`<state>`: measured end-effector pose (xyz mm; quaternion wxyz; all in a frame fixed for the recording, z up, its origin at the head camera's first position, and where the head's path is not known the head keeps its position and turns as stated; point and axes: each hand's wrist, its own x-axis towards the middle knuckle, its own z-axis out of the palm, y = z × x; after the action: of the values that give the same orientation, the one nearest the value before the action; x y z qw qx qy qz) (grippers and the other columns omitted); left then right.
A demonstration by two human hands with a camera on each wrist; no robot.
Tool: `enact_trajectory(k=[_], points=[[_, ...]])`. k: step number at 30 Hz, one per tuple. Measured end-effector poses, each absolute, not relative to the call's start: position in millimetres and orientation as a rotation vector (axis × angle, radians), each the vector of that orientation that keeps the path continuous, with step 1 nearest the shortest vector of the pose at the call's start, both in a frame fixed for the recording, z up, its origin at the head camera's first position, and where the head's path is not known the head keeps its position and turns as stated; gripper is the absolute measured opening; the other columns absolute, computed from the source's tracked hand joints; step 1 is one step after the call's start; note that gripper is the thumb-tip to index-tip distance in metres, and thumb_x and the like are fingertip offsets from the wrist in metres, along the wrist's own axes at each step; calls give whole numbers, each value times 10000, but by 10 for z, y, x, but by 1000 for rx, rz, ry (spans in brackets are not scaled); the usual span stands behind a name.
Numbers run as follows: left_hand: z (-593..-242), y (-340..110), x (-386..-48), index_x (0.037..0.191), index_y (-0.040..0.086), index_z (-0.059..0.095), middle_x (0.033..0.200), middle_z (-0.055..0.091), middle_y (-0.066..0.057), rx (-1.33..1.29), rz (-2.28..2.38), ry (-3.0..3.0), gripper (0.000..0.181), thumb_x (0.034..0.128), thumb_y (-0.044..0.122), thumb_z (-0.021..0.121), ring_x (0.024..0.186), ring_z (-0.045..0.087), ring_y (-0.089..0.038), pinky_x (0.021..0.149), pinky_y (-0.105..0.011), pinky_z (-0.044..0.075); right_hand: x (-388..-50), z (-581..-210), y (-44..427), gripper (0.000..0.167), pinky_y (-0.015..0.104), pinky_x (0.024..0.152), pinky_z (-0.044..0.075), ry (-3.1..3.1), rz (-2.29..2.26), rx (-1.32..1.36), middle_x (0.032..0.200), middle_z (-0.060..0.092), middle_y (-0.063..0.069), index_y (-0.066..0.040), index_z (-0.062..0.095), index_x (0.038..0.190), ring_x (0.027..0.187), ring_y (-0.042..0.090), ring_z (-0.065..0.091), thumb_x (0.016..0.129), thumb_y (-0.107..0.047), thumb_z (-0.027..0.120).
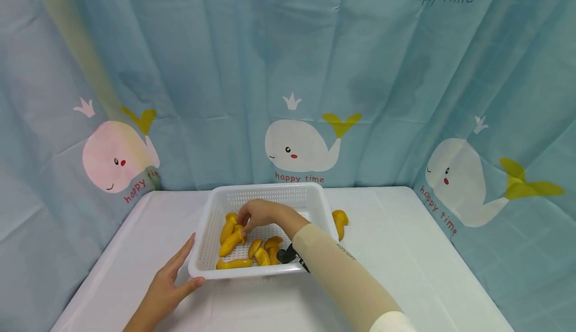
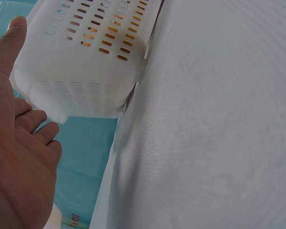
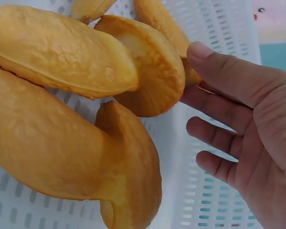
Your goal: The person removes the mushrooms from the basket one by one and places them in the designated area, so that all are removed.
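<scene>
A white perforated plastic basket (image 1: 258, 272) holds several yellow toy-like mushrooms with thick stems (image 1: 235, 264). My right hand (image 1: 261, 212) reaches over the basket's right side to the mushrooms at its left. In the right wrist view, its thumb and forefinger pinch the end of one mushroom (image 3: 162, 21), partly hidden behind another mushroom's cap (image 3: 155, 62); the other fingers are loosely bent. Beside the basket's left front corner is my left hand (image 1: 164, 284), fingers extended along the side and thumb at the rim.
One more mushroom (image 1: 340, 222) lies on the white-covered table (image 1: 405, 252), just right of the basket. A blue curtain (image 1: 216, 97) printed with whales stands behind the table and along both sides. A dark wrist device (image 1: 288, 254) hides part of the basket's inside.
</scene>
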<state>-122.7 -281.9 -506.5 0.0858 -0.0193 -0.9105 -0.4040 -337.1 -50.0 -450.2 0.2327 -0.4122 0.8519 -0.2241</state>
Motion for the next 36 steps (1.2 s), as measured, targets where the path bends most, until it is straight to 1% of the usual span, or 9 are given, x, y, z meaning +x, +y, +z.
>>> enact_trajectory(k=[4,11,15,19,23,25,31,34,36], points=[[-5062,-2814,-1230,1633,376,197,1686,240,-68,-60,-1209,-2709,1024,838,417,840,1498,284,-484,1016,-753,369,-3383,-4551,-507,356,210,957,542,2328,-599,-1123,1082,708,-99,-157,732,1207,976,32,615,883,-266,828],[-5070,-2813,-1228,1632,381,202,1683,253,-79,-73,-1215,-2693,1014,844,400,840,1492,293,-483,1016,-745,373,-3374,-4574,-556,329,191,922,548,2306,-635,-1098,1066,711,-76,-140,725,1175,947,41,627,878,-235,833],[-5097,-2815,-1224,1633,367,214,1679,252,-44,-90,-1202,-2676,1012,842,386,845,1486,302,-467,1010,-738,380,-3364,-4566,-561,325,187,930,540,2302,-635,-1092,1065,701,-88,-152,715,1173,957,35,619,879,-224,833],[-5109,-2827,-1231,1636,357,212,1682,239,-13,-111,-1194,-2668,1009,847,384,841,1488,300,-444,1028,-720,380,-3376,-4531,-555,326,191,957,530,2301,-662,-1124,1109,696,-75,-142,707,1191,1025,70,625,884,-151,816],[-5095,-2834,-1235,1637,353,209,1682,239,-40,-108,-1194,-2670,1012,847,389,840,1476,307,-491,1028,-723,377,-3387,-4487,-576,301,186,947,532,2309,-711,-1151,1120,703,-60,-126,722,1179,1072,127,640,889,-57,770],[-5089,-2832,-1232,1635,361,210,1681,242,-42,-94,-1200,-2673,1014,843,398,841,1476,307,-495,1027,-727,374,-3393,-4477,-588,289,176,925,535,2323,-729,-1159,1104,709,-65,-131,733,1157,1052,117,642,886,-34,757],[-5101,-2830,-1216,1635,348,221,1677,246,-28,-93,-1205,-2673,1012,839,395,845,1477,300,-472,1041,-720,378,-3391,-4416,-598,262,156,861,542,2403,-758,-1202,1108,722,-96,-183,740,1144,974,59,630,909,-68,754],[-5104,-2835,-1209,1637,339,223,1675,250,-25,-98,-1195,-2675,1011,841,395,844,1476,301,-464,1050,-706,377,-3369,-4331,-586,256,161,836,540,2446,-786,-1231,1128,718,-109,-213,735,1147,945,62,607,929,-79,734],[-5099,-2840,-1208,1637,340,222,1675,250,-23,-95,-1187,-2676,1013,840,399,844,1478,305,-467,1046,-710,378,-3355,-4266,-576,255,166,845,538,2468,-815,-1254,1142,713,-115,-220,732,1153,954,74,599,937,-85,720]])
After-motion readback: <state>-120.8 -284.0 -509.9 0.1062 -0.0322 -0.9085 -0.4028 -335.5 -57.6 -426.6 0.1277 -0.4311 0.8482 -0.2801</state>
